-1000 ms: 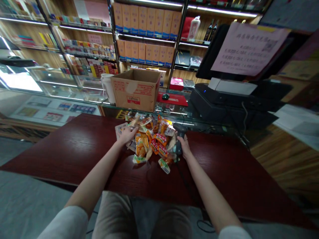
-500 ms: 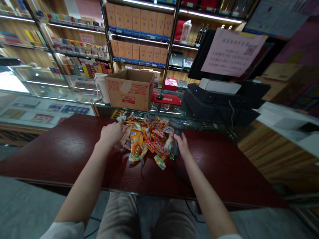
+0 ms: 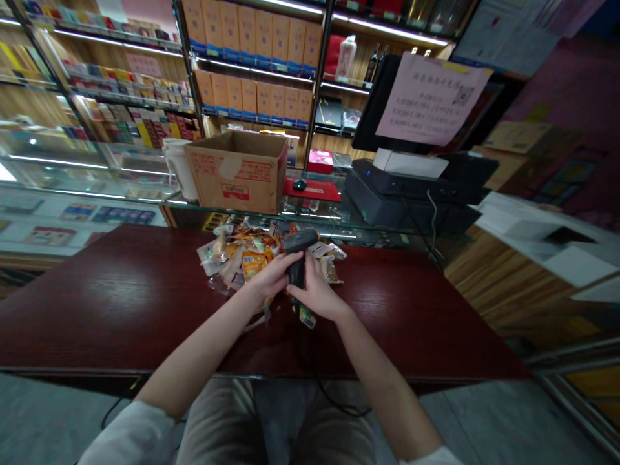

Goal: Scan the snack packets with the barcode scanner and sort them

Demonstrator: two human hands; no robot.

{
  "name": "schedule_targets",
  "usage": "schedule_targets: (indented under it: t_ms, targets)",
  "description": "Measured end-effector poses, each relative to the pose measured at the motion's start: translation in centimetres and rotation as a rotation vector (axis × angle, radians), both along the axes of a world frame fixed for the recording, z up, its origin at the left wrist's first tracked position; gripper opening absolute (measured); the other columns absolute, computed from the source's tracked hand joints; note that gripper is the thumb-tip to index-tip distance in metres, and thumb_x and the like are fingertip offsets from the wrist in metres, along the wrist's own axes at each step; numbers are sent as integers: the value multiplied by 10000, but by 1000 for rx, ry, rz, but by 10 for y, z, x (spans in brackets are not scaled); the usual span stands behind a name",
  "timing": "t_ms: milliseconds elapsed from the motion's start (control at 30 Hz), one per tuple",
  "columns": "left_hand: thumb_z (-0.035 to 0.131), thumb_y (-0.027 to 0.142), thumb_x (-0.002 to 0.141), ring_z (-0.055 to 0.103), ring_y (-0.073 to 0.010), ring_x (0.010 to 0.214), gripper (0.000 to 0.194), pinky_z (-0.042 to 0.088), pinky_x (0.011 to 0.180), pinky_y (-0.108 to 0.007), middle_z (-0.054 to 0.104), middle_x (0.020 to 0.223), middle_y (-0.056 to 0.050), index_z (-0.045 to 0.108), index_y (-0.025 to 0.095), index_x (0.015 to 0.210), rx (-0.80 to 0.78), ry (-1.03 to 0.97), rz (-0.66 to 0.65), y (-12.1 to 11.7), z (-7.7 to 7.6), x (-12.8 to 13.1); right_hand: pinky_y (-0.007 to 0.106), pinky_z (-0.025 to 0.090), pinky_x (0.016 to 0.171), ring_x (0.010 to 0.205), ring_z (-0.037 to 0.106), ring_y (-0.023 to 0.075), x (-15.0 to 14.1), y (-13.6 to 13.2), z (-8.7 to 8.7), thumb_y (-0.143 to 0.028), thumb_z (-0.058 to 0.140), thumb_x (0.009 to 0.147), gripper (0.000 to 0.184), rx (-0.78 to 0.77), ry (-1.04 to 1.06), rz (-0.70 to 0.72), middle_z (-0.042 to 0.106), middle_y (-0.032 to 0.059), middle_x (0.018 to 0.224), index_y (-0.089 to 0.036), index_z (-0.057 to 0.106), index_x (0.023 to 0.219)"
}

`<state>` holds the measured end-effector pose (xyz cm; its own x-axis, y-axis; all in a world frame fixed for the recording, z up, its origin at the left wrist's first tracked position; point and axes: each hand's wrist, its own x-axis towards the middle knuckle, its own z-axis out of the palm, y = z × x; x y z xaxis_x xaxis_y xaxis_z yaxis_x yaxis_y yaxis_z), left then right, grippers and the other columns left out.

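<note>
A black barcode scanner [image 3: 297, 271] is upright over the front of a pile of packaged snacks [image 3: 252, 261], with its head at the top. My right hand [image 3: 317, 290] is wrapped around its handle from the right, thumb across the near side. From the left, my left hand [image 3: 274, 276] closes against the same handle, fingertips just under the head. Orange and clear packets spread behind and to both sides of my hands, which hide part of the pile. A green and white packet end [image 3: 306, 316] sticks out below my right hand.
The dark red table [image 3: 121, 303] carries the pile. Beyond it, a glass counter holds an open cardboard box [image 3: 235, 177], a white jug [image 3: 184, 171], a red mat [image 3: 320, 189] and a monitor [image 3: 368, 106] on black equipment. A cable hangs over the table's front edge.
My left hand has left the pile's left side and come to the scanner. My right hand has brought the scanner leftward, in front of the snacks. The view has shifted slightly to the right.
</note>
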<state>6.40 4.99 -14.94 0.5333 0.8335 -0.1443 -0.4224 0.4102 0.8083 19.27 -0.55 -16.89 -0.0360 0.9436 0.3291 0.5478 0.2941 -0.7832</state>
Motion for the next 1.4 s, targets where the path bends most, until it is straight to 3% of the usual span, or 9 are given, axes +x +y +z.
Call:
schedule_targets:
  t_ms: [100,233,333,433,600,767,1067,1200,1400]
  targets:
    - [677,328,833,659,-158,653,308,548,601,-281,713,851,-75,630,134,1067,-64,-91,-55,6,1,-20,472,426,1049,1156,576,246,52,3,3,-392,653,807,596,-22,62,-1,613,93,1213,-254,484,1362]
    - [631,408,857,504,-92,479,357,441,469,-213,626,669,-18,625,133,1084,-8,-146,-35,10,2,-38,373,541,751,769,611,168,105,30,-26,-457,761,647,583,-99,297,-267,638,26,944,-213,582,1145]
    - [668,483,817,430,-84,422,429,388,433,-203,502,512,28,639,104,1016,63,-62,-131,8,-2,-40,330,521,683,680,588,141,108,51,-59,-483,802,563,625,-196,351,-345,627,-10,834,-185,583,1067]
    - [717,494,774,425,-92,411,469,356,404,-205,466,474,43,636,88,993,112,4,-200,1,-5,-38,332,501,723,719,601,157,101,60,-76,-452,852,471,601,-212,253,-444,633,-2,816,-177,603,944]
    - [735,500,757,407,-80,393,504,325,382,-198,488,478,40,636,76,1012,155,35,-196,-4,-3,-34,347,493,755,726,608,173,103,53,-73,-413,832,472,461,-292,298,-339,655,6,775,-177,627,811]
    - [721,503,765,433,-94,388,474,311,373,-199,483,447,40,638,88,977,176,100,-173,-8,0,-32,322,512,777,804,644,176,108,42,-67,-346,780,527,420,-187,552,-211,690,14,875,-206,618,889]
    - [744,568,710,487,-102,405,485,342,383,-199,562,477,3,575,136,853,212,259,-161,-13,1,-33,393,558,818,865,692,200,137,43,-51,-457,770,624,519,138,911,-338,696,31,1034,-266,558,1058]
    - [752,561,712,464,-86,391,490,320,373,-194,555,491,19,568,138,878,225,240,-173,-17,2,-32,427,560,847,938,694,236,143,44,-55,-452,762,654,373,146,928,-325,716,48,941,-241,614,924]
    - [794,545,680,487,-84,401,508,324,363,-185,572,533,28,548,154,892,200,248,-180,-22,0,-27,305,554,714,940,680,196,143,38,-54,-479,777,633,401,106,870,-387,737,33,1060,-249,651,936]
